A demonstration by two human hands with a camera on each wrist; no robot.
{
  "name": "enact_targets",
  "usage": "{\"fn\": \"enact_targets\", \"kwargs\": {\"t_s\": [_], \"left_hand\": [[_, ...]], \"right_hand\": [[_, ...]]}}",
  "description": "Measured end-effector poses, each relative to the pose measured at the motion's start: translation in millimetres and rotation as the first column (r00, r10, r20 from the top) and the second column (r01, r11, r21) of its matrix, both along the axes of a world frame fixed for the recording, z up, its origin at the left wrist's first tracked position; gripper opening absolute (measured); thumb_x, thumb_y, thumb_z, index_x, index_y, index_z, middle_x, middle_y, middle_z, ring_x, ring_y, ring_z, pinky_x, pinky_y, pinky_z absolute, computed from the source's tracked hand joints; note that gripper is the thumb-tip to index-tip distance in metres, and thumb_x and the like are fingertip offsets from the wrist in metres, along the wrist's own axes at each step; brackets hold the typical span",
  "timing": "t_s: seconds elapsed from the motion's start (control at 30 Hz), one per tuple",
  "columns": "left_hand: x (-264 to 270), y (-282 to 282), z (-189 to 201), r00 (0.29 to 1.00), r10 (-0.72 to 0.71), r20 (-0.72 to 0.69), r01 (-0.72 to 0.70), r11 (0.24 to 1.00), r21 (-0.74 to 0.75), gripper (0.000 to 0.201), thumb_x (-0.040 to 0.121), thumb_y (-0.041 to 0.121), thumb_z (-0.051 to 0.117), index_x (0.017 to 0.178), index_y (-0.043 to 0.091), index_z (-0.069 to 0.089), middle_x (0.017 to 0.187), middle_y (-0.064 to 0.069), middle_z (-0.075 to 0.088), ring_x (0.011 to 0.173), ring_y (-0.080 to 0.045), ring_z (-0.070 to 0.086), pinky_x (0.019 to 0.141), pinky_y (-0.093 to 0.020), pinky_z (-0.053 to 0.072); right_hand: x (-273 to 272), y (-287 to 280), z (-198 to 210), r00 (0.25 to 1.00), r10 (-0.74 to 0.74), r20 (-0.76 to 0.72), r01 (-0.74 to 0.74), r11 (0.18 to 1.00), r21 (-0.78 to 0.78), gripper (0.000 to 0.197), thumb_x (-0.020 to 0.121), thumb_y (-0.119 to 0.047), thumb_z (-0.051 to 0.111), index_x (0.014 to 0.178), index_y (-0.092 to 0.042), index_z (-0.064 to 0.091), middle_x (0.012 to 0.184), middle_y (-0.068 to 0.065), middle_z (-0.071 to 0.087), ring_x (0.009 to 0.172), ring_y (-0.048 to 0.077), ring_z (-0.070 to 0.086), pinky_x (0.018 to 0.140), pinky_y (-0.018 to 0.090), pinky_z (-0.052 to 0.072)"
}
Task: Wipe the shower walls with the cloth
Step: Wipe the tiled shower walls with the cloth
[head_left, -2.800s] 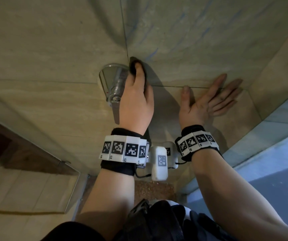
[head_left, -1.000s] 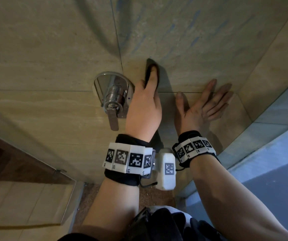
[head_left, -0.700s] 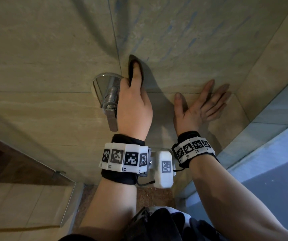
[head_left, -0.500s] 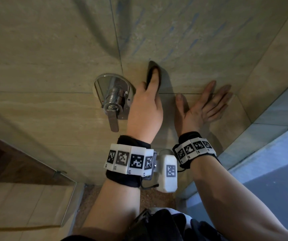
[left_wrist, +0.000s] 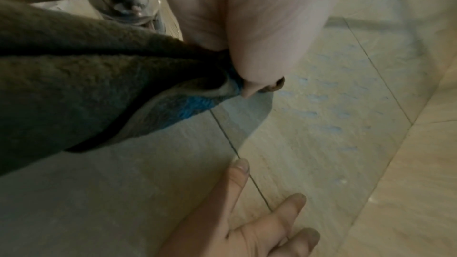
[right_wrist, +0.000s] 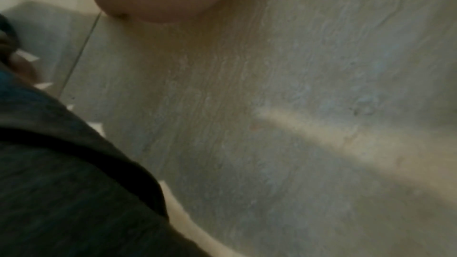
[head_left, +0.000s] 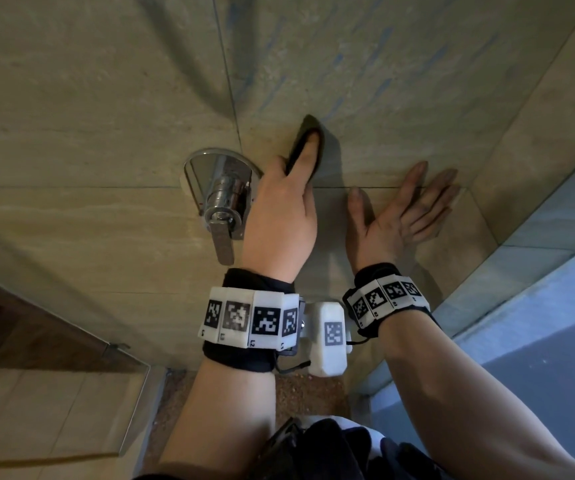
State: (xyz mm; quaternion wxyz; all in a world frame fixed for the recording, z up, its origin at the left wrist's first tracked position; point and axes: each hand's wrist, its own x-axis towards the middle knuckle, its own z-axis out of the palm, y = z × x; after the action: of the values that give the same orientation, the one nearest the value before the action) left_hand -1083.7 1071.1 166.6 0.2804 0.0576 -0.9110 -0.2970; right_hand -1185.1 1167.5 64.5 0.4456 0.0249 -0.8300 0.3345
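A dark cloth with a blue patch [head_left: 306, 128] is pressed to the beige tiled shower wall [head_left: 400, 81], just right of the chrome valve. My left hand [head_left: 298, 161] holds it, one finger stretched along it. In the left wrist view the thumb [left_wrist: 259, 36] pinches the cloth [left_wrist: 74, 85] against the wall. My right hand [head_left: 404, 206] lies flat on the wall to the right, its fingers spread and holding nothing. Those fingers [left_wrist: 247, 222] also show low in the left wrist view. The right wrist view is blurred wall [right_wrist: 272, 105].
The chrome shower valve [head_left: 223, 195] with its lever pointing down juts from the wall beside my left hand. A glass panel [head_left: 71, 358] stands at lower left. The side wall meets the back wall in a corner [head_left: 487, 161] at right. Pebbled floor [head_left: 307, 396] shows below.
My left hand slid the cloth left over the valve's edge and then back right, ending beside the valve. My right hand has stayed flat on the wall.
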Motion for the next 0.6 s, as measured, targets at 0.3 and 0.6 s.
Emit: {"fn": "enact_targets", "kwargs": {"t_s": [0.3, 0.6], "left_hand": [[-1.5, 0.3, -1.4, 0.996, 0.088, -0.032, -0.086, 0.994, 0.064, 0.055, 0.101, 0.010, 0.041, 0.153, 0.017, 0.023, 0.112, -0.019, 0.048, 0.095, -0.029, 0.053, 0.086, -0.036, 0.046], [-4.2, 4.5, -3.5, 0.992, 0.126, -0.023, -0.124, 0.989, 0.084, 0.056, 0.100, 0.009, 0.042, 0.153, 0.016, 0.024, 0.117, -0.020, 0.049, 0.101, -0.032, 0.052, 0.084, -0.026, 0.038]], "right_hand": [[-0.3, 0.5, 0.2, 1.000, 0.016, 0.010, -0.016, 1.000, 0.008, 0.080, 0.092, -0.068, 0.034, 0.144, -0.011, 0.016, 0.146, 0.038, 0.024, 0.137, 0.045, 0.011, 0.115, 0.054, 0.004], [-3.3, -0.7, -1.6, 1.000, -0.008, -0.023, 0.008, 1.000, 0.012, 0.078, 0.092, -0.067, 0.035, 0.143, -0.010, 0.020, 0.144, 0.039, 0.028, 0.136, 0.044, 0.013, 0.115, 0.050, 0.003]]}}
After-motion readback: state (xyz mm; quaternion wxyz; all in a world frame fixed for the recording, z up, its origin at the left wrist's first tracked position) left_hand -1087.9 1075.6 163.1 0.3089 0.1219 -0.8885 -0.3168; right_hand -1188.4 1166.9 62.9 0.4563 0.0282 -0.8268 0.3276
